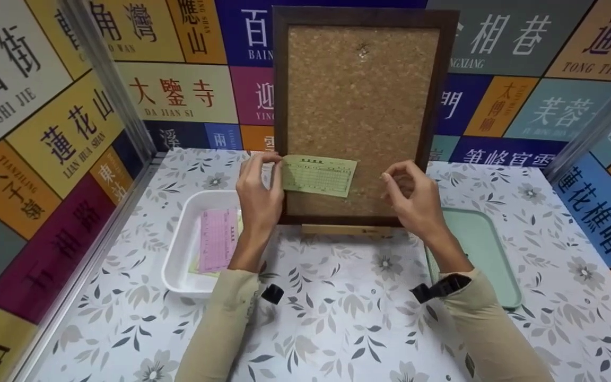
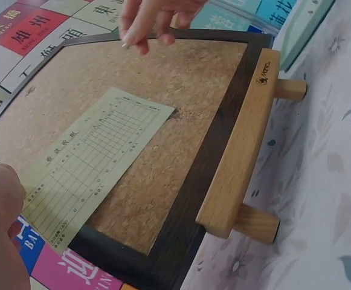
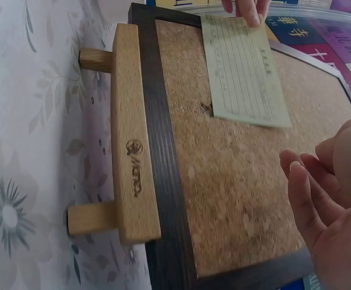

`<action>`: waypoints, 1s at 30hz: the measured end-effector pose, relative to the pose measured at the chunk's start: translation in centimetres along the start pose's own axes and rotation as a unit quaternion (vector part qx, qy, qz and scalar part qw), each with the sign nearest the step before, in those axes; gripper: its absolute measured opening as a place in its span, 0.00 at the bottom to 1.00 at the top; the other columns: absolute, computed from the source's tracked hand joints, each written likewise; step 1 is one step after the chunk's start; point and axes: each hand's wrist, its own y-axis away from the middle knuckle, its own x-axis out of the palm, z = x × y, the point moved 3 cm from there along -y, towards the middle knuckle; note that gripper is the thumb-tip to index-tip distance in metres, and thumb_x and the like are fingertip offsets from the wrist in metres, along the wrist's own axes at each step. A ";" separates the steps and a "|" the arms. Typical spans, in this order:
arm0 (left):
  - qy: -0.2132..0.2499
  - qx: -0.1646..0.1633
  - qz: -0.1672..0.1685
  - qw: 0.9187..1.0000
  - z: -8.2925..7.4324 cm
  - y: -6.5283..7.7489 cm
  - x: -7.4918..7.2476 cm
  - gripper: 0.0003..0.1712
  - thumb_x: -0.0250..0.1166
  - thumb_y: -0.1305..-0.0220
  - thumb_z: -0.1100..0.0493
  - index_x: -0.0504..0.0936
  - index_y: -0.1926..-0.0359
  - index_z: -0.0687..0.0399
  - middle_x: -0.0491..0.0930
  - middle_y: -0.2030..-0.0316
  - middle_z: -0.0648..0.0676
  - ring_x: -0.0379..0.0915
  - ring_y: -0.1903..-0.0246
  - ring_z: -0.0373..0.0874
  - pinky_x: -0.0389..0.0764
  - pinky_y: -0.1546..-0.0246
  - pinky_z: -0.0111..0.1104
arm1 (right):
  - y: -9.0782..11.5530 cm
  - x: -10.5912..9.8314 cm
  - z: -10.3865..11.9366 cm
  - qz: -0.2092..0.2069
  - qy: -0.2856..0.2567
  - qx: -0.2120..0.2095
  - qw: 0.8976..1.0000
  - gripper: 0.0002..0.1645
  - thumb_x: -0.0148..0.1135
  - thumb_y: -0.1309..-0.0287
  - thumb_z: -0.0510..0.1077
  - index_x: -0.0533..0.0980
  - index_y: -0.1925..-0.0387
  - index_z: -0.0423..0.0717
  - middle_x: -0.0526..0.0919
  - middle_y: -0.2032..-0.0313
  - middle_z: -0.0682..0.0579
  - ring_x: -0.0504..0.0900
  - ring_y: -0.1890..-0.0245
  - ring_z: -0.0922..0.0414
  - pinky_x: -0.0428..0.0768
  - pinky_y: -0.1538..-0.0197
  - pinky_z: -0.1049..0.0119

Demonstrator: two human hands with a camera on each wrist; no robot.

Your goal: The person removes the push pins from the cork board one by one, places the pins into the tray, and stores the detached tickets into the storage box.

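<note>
My left hand [image 1: 259,191] pinches the left edge of a pale green printed receipt slip [image 1: 319,176]. It holds the slip slantwise against the lower part of a cork board [image 1: 358,106] with a dark wooden frame. My right hand [image 1: 416,199] is at the board's lower right, apart from the slip, its thumb and forefinger brought together. A tiny pale thing shows at these fingertips in the left wrist view [image 2: 125,45]; I cannot tell its kind. In the right wrist view the slip [image 3: 244,72] stands away from the right hand [image 3: 332,193].
A wooden stand [image 1: 353,229] supports the board's lower edge. On the left, a white tub [image 1: 170,260] holds a pink slip [image 1: 218,241] and yellowish ones under it. A light green tray [image 1: 488,249] lies behind my right forearm. Panels with large printed characters surround the flower-patterned table [image 1: 337,318].
</note>
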 end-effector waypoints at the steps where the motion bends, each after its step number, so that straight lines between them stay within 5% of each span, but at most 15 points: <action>1: 0.006 0.002 0.004 1.000 0.0 -0.1 -0.1 0.05 0.68 0.24 0.60 0.88 0.53 0.56 0.89 0.52 0.54 0.83 0.46 0.46 0.81 0.37 0.39 | 0.3 -0.3 -0.1 0.000 0.004 0.002 1.000 0.08 0.63 0.22 0.42 0.79 0.51 0.39 0.87 0.64 0.38 0.88 0.71 0.42 0.83 0.73 0.72; 11: 0.033 0.013 0.035 0.999 0.3 0.0 -1.3 0.06 0.65 0.21 0.63 0.85 0.51 0.61 0.89 0.59 0.56 0.85 0.61 0.45 0.87 0.55 0.33 | 2.9 -3.5 -1.8 -0.005 0.029 0.028 0.999 0.09 0.59 0.20 0.40 0.76 0.49 0.36 0.86 0.57 0.38 0.87 0.71 0.46 0.80 0.76 0.74; 20: 0.014 0.011 0.045 0.999 1.2 0.0 -3.1 0.11 0.61 0.18 0.60 0.87 0.48 0.61 0.90 0.54 0.58 0.88 0.52 0.46 0.88 0.46 0.32 | 5.0 -6.1 -2.6 -0.014 0.059 0.010 0.998 0.07 0.58 0.20 0.37 0.77 0.50 0.36 0.87 0.59 0.43 0.86 0.73 0.63 0.79 0.76 0.76; 27: 0.007 0.000 0.047 0.999 1.7 0.1 -4.7 0.10 0.61 0.18 0.63 0.87 0.49 0.63 0.90 0.54 0.60 0.88 0.51 0.48 0.88 0.46 0.35 | 6.4 -7.9 -2.5 -0.017 0.093 0.031 0.995 0.06 0.57 0.21 0.33 0.75 0.53 0.29 0.86 0.60 0.37 0.87 0.72 0.48 0.78 0.77 0.78; 30: -0.004 -0.003 0.051 0.999 2.0 0.2 -5.5 0.10 0.61 0.19 0.63 0.86 0.49 0.63 0.90 0.55 0.60 0.88 0.53 0.49 0.89 0.48 0.36 | 7.0 -8.8 -3.4 -0.015 0.105 0.043 0.993 0.06 0.57 0.21 0.34 0.76 0.52 0.32 0.86 0.59 0.40 0.87 0.72 0.51 0.78 0.77 0.77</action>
